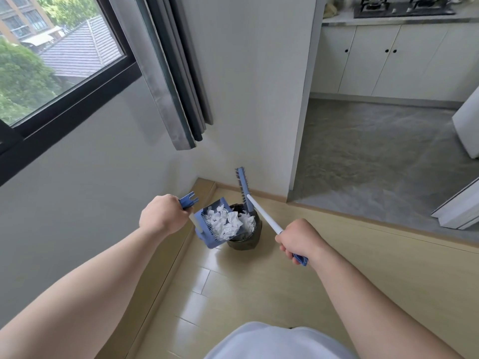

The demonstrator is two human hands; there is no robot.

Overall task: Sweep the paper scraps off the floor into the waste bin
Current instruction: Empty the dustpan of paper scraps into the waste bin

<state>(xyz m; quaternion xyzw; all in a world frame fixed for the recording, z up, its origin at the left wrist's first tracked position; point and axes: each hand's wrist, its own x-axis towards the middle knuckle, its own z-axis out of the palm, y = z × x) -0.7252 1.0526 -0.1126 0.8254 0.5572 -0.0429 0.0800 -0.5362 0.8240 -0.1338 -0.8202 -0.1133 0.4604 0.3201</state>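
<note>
- Paper scraps [225, 222], crumpled white, fill a blue dustpan [207, 237] tilted over the waste bin [245, 240] in the corner, seemingly to tip them in.
- Left hand [162, 215]: fingers clamped on the dustpan's handle.
- Right hand [298, 240]: fingers clamped on the broom [261, 215], its head raised beside the bin.
</note>
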